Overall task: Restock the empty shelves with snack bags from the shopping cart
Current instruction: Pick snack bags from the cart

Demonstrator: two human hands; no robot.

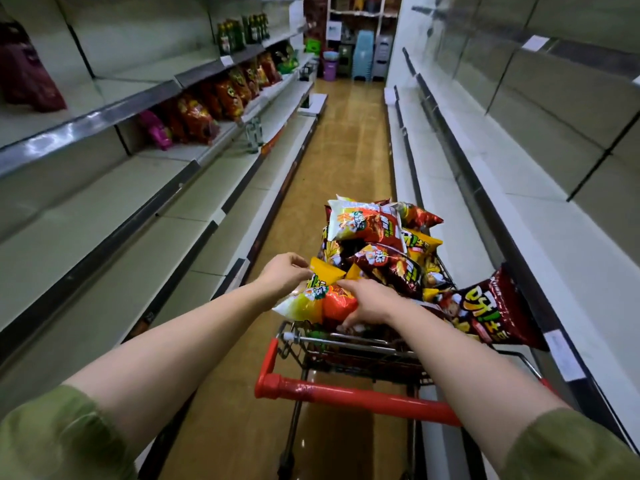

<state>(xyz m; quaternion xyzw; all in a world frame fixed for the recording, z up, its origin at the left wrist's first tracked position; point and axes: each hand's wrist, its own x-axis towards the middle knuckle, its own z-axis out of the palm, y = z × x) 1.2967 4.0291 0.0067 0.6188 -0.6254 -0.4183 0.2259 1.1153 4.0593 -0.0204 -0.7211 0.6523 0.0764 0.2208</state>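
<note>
A yellow-and-orange snack bag is held at the near end of the shopping cart, against a heap of snack bags too jumbled to be counted. Its upper edge is pinched by the curled fingers of the left hand; its right side is gripped by the right hand, fingers bent over it. Both forearms are stretched forward above the red cart handle. One dark red bag lies on the right shelving; a row of bags is seen on the left shelving, along a glossy brown floor.
</note>
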